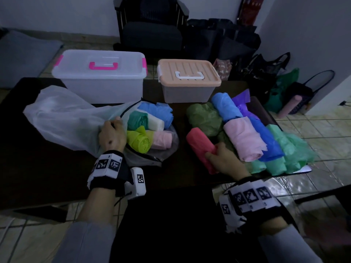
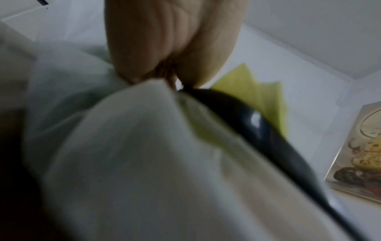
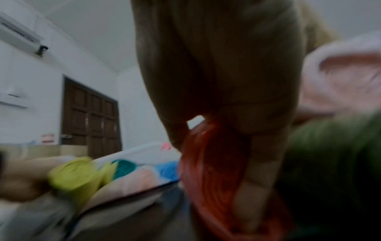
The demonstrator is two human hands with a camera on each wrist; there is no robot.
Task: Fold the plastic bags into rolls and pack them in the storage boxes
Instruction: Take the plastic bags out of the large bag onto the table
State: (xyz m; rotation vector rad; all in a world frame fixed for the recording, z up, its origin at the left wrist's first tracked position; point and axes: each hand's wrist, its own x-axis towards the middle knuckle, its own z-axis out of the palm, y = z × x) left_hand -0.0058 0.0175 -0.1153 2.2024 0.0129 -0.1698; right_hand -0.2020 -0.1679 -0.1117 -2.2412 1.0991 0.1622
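Observation:
My left hand (image 1: 112, 133) grips the rim of a translucent white mesh pouch (image 1: 62, 118) with a black zipper edge (image 2: 253, 124), holding it open. Inside lie rolled bags: blue (image 1: 155, 111), teal (image 1: 137, 120), white, lime (image 1: 138, 142) and pink (image 1: 162, 139). My right hand (image 1: 222, 160) grips the near end of a red rolled bag (image 1: 201, 145) on the dark table (image 1: 38, 168); its fingers (image 3: 261, 179) wrap the red plastic (image 3: 208, 163). Two lidded storage boxes stand behind: a clear one with pink handle (image 1: 98, 78) and a peach-lidded one (image 1: 190, 80).
More rolls lie on the table's right: olive (image 1: 205, 118), blue (image 1: 226, 107), pink (image 1: 243, 139), dark blue, green (image 1: 281, 149) and purple (image 1: 241, 103). A dark chair (image 1: 152, 27) and bags (image 1: 266, 73) stand on the tiled floor beyond.

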